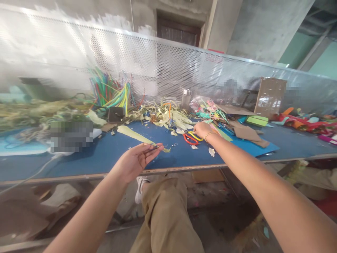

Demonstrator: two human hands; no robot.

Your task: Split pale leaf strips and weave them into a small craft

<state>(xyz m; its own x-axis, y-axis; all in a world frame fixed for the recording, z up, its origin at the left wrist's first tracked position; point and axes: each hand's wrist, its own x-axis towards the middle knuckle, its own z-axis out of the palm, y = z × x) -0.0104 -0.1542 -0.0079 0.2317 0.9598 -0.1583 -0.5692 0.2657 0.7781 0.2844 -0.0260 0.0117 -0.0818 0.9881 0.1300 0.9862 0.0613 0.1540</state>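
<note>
My left hand (139, 157), palm up over the front of the blue table (105, 154), has its fingers closed on a thin dark stem. Beside those fingers lies a long pale green leaf-like strip (134, 134), pointing to the back left. Farther right and back, my right hand (202, 130) is closed at the edge of the scrap pile; what its fingers hold, if anything, is hidden. Scissors with red and yellow handles (191, 139) lie just left of my right hand. Pale leaf-shaped pieces (179, 119) are heaped behind them.
Colourful thin strips (113, 93) stand at the back left, near a dark box (116, 114). A metal-capped bottle (186, 98) stands by the perforated screen (147, 66). Brown cardboard (247, 133) and a blue sheet (260, 146) lie right. A white cable (39, 172) hangs over the left edge.
</note>
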